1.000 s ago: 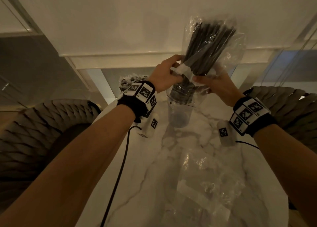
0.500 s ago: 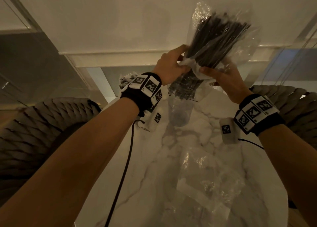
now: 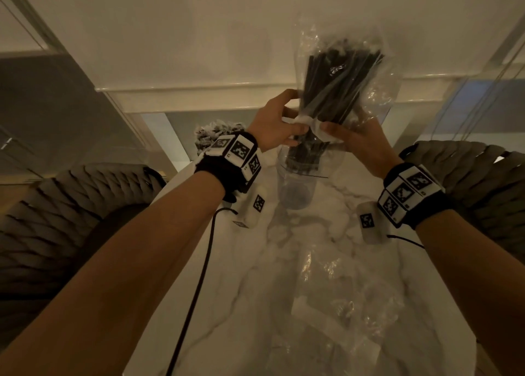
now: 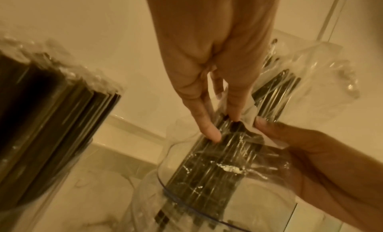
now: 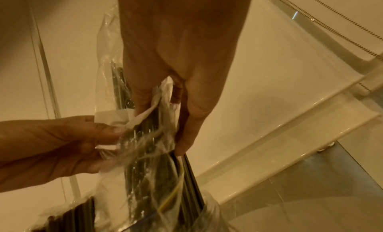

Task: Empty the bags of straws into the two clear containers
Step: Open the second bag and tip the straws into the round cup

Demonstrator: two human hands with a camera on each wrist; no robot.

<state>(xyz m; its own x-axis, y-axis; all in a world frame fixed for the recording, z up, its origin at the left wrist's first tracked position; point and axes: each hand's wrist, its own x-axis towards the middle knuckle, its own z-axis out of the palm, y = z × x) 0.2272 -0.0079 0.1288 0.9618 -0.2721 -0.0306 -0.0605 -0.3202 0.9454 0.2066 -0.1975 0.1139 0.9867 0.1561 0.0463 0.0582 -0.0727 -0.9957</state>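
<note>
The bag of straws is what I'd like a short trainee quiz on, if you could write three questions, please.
1. True or false: the bag of straws lies flat on the marble table.
2. Which hands hold the bag? A) left hand only B) right hand only C) both
3. Fill in: the lower ends of the black straws point into the mouth of the clear ____.

Key
1. False: it is held up, upright, above the container.
2. C: both pinch the bag near its white band.
3. container
</note>
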